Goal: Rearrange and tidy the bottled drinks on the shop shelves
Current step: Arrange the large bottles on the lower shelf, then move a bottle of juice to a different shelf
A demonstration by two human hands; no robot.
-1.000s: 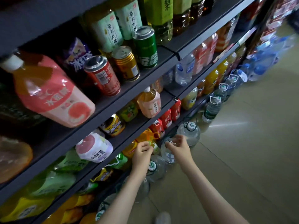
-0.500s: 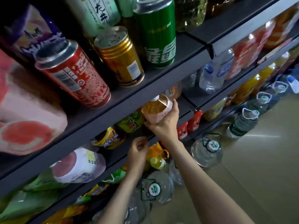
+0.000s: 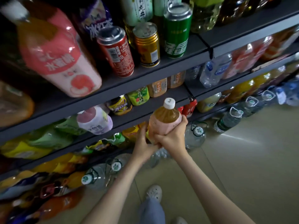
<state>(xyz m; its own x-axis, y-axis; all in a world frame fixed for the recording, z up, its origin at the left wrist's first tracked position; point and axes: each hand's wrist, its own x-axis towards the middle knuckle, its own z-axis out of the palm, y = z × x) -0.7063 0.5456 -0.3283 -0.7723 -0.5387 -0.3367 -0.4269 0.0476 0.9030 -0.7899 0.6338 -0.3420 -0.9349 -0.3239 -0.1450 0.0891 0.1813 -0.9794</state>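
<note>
A pink-labelled peach tea bottle (image 3: 164,119) with a white cap is upright in front of the second shelf (image 3: 139,110), off its board. My right hand (image 3: 173,138) wraps its lower part from the right. My left hand (image 3: 143,143) grips its base from the left, fingers meeting the right hand. On that shelf stand a green tea bottle (image 3: 138,96), a black and yellow bottle (image 3: 120,105) and orange-labelled bottles (image 3: 157,87). A pale purple bottle (image 3: 95,120) stands at the shelf's front edge to the left.
The top shelf holds a red can (image 3: 117,50), a gold can (image 3: 147,44), a tall green can (image 3: 177,29) and a big pink bottle (image 3: 56,54). Large water jugs (image 3: 195,135) line the floor below. My shoes (image 3: 154,192) are on the beige tiles.
My right hand has drawn the peach tea bottle off the second shelf and lowered it towards me. My left hand has risen from below and closed on its base.
</note>
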